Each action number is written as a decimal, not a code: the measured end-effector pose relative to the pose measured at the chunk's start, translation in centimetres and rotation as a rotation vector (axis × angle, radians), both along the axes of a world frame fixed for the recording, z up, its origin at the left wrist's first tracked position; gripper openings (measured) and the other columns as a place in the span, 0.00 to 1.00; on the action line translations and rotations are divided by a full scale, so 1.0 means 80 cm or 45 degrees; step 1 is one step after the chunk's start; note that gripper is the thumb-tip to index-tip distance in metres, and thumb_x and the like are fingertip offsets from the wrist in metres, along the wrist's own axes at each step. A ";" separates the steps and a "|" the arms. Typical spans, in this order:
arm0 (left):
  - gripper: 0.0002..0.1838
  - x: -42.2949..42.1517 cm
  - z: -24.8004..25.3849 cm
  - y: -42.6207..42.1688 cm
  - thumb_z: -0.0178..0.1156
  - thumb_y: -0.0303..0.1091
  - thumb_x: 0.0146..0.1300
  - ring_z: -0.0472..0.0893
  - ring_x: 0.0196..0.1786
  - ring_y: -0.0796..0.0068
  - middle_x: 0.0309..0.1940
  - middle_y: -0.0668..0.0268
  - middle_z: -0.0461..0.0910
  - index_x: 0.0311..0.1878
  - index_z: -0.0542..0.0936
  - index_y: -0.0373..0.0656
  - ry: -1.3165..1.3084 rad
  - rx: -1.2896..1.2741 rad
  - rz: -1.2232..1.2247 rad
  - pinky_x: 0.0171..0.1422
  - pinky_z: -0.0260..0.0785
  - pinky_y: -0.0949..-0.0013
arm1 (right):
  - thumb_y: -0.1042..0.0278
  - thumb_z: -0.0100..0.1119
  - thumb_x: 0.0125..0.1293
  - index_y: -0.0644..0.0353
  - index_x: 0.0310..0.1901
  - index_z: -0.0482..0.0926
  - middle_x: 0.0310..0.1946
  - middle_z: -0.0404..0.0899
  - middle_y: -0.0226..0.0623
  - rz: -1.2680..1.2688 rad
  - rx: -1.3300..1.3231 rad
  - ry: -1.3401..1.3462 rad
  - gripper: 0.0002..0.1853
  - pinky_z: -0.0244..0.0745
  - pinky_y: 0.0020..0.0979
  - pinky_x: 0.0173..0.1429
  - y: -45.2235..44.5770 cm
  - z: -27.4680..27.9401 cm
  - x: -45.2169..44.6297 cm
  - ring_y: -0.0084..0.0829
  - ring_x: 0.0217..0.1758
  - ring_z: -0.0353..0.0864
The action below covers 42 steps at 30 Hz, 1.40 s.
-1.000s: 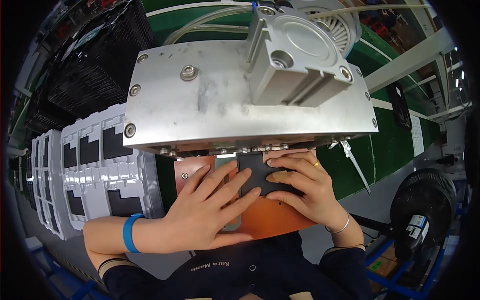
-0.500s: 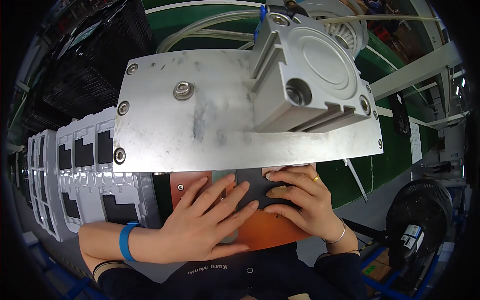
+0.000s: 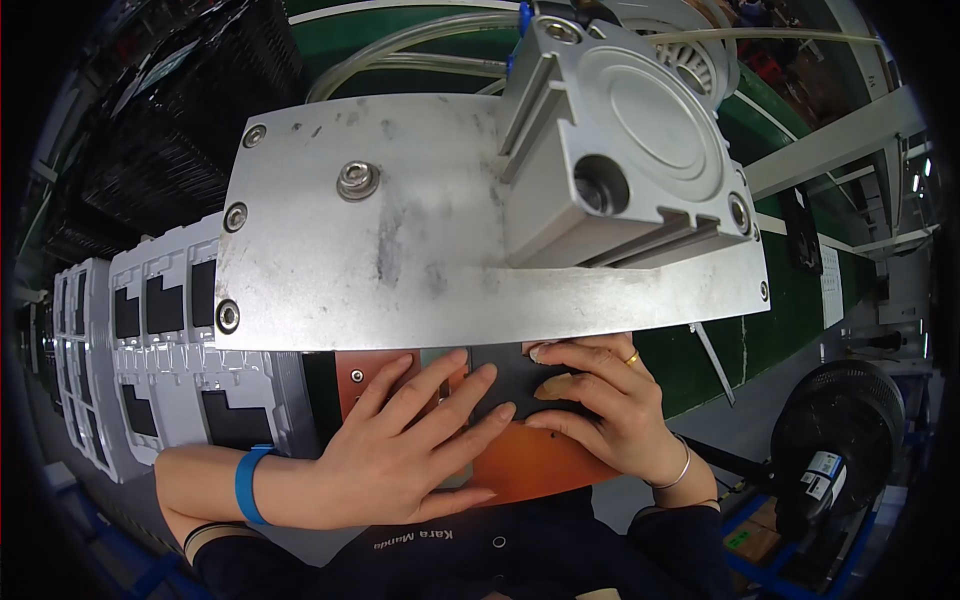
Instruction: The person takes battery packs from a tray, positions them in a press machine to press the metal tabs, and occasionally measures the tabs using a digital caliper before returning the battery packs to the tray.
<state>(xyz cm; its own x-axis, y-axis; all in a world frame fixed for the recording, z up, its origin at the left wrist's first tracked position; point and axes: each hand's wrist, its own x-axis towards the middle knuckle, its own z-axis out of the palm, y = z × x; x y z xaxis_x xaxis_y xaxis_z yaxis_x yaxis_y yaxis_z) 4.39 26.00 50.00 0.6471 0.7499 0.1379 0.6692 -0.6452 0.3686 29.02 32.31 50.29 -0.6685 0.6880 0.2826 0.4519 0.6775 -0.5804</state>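
Observation:
Beneath the front edge of a metal press plate lies a dark grey flat piece on an orange-brown fixture. My left hand reaches over it from the left, fingers spread, with fingertips resting at the piece's left part. On the other side, my right hand has bent fingers and thumb on the piece's right part, holding it. The plate hides the far end of the piece.
A square metal cylinder stands on the plate, fed by clear hoses. White trays with dark pieces are stacked at left, below black crates. A black fan stands at right.
The view has shifted slightly, so the press plate appears a little larger and further left. Both hands keep nearly the same pose on the dark grey flat piece.

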 end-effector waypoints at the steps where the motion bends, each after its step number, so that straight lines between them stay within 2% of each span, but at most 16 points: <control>1: 0.34 0.000 0.000 0.000 0.60 0.65 0.59 0.63 0.71 0.48 0.67 0.55 0.69 0.62 0.79 0.54 0.000 -0.001 0.001 0.71 0.54 0.43 | 0.66 0.76 0.48 0.58 0.36 0.83 0.52 0.81 0.35 0.001 -0.001 0.000 0.14 0.74 0.34 0.55 0.000 0.000 0.000 0.36 0.53 0.76; 10: 0.34 0.000 0.000 0.001 0.62 0.62 0.59 0.64 0.70 0.47 0.68 0.55 0.68 0.64 0.77 0.53 -0.012 0.009 0.002 0.70 0.56 0.43 | 0.67 0.75 0.50 0.58 0.37 0.81 0.54 0.78 0.36 0.017 0.002 0.004 0.14 0.73 0.36 0.57 0.000 0.001 -0.001 0.41 0.54 0.74; 19: 0.33 -0.002 -0.003 -0.004 0.65 0.56 0.58 0.65 0.71 0.47 0.68 0.54 0.68 0.64 0.76 0.50 -0.041 0.113 -0.012 0.70 0.58 0.44 | 0.72 0.71 0.54 0.57 0.42 0.77 0.53 0.73 0.38 0.093 -0.046 -0.118 0.15 0.68 0.41 0.59 0.004 0.017 -0.001 0.43 0.54 0.72; 21: 0.33 -0.002 -0.003 -0.006 0.66 0.54 0.58 0.65 0.70 0.47 0.68 0.54 0.67 0.63 0.76 0.48 -0.087 0.108 -0.021 0.69 0.59 0.44 | 0.68 0.74 0.51 0.58 0.39 0.77 0.56 0.73 0.40 0.081 -0.173 -0.089 0.16 0.67 0.38 0.58 0.003 0.018 0.000 0.42 0.56 0.75; 24: 0.33 -0.001 -0.005 -0.008 0.67 0.53 0.58 0.66 0.70 0.46 0.69 0.54 0.67 0.63 0.76 0.46 -0.092 0.119 -0.038 0.69 0.60 0.43 | 0.67 0.75 0.51 0.59 0.39 0.76 0.57 0.75 0.39 0.014 -0.146 -0.055 0.17 0.68 0.38 0.60 -0.007 0.024 -0.005 0.43 0.57 0.75; 28: 0.33 -0.001 -0.003 -0.012 0.67 0.54 0.57 0.66 0.70 0.47 0.68 0.54 0.68 0.62 0.77 0.46 -0.083 0.164 -0.021 0.69 0.59 0.44 | 0.65 0.77 0.49 0.59 0.37 0.76 0.52 0.81 0.36 -0.088 -0.044 -0.112 0.19 0.69 0.38 0.62 -0.020 0.020 0.001 0.42 0.57 0.76; 32: 0.33 0.000 -0.005 -0.016 0.67 0.55 0.57 0.67 0.70 0.49 0.67 0.56 0.70 0.62 0.77 0.47 -0.098 0.208 -0.072 0.70 0.59 0.45 | 0.64 0.77 0.49 0.58 0.37 0.77 0.53 0.82 0.37 0.033 -0.157 -0.044 0.18 0.70 0.37 0.60 -0.022 0.015 0.009 0.41 0.56 0.76; 35: 0.31 0.002 -0.003 -0.016 0.65 0.54 0.59 0.68 0.68 0.51 0.65 0.57 0.72 0.60 0.77 0.44 -0.099 0.228 -0.099 0.70 0.60 0.46 | 0.67 0.74 0.52 0.59 0.39 0.80 0.48 0.82 0.35 0.014 -0.201 0.048 0.15 0.71 0.35 0.54 -0.016 0.017 0.001 0.38 0.51 0.77; 37: 0.29 0.002 -0.004 -0.015 0.64 0.53 0.60 0.69 0.67 0.52 0.62 0.56 0.74 0.58 0.78 0.42 -0.104 0.242 -0.103 0.69 0.61 0.47 | 0.72 0.69 0.55 0.58 0.42 0.80 0.40 0.77 0.33 -0.043 0.137 0.017 0.13 0.71 0.36 0.48 -0.008 0.005 -0.013 0.38 0.44 0.74; 39: 0.30 0.001 -0.007 -0.016 0.66 0.54 0.58 0.69 0.68 0.53 0.65 0.59 0.73 0.60 0.79 0.47 -0.072 0.235 -0.096 0.71 0.58 0.46 | 0.73 0.68 0.56 0.56 0.44 0.82 0.37 0.74 0.32 -0.031 0.181 0.001 0.13 0.69 0.34 0.45 -0.006 -0.002 -0.023 0.36 0.40 0.72; 40: 0.30 0.000 -0.007 -0.016 0.66 0.54 0.58 0.69 0.68 0.53 0.65 0.59 0.73 0.60 0.79 0.47 -0.071 0.234 -0.087 0.71 0.58 0.46 | 0.74 0.67 0.56 0.55 0.46 0.84 0.33 0.72 0.31 -0.023 0.220 -0.020 0.14 0.67 0.32 0.42 -0.007 -0.005 -0.027 0.34 0.36 0.70; 42: 0.29 0.000 -0.009 -0.016 0.66 0.53 0.58 0.70 0.68 0.53 0.65 0.59 0.73 0.60 0.79 0.47 -0.089 0.224 -0.102 0.70 0.59 0.46 | 0.73 0.67 0.56 0.53 0.45 0.85 0.33 0.70 0.30 -0.014 0.274 -0.051 0.14 0.66 0.31 0.41 -0.010 -0.004 -0.032 0.33 0.36 0.69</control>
<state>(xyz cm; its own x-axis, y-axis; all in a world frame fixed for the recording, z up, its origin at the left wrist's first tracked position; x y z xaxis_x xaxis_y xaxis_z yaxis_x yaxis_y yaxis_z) 4.38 24.75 49.29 0.6879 0.6568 0.3089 0.5901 -0.7539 0.2889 26.49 31.53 49.97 -0.6747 0.6221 0.3972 0.4797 0.7786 -0.4046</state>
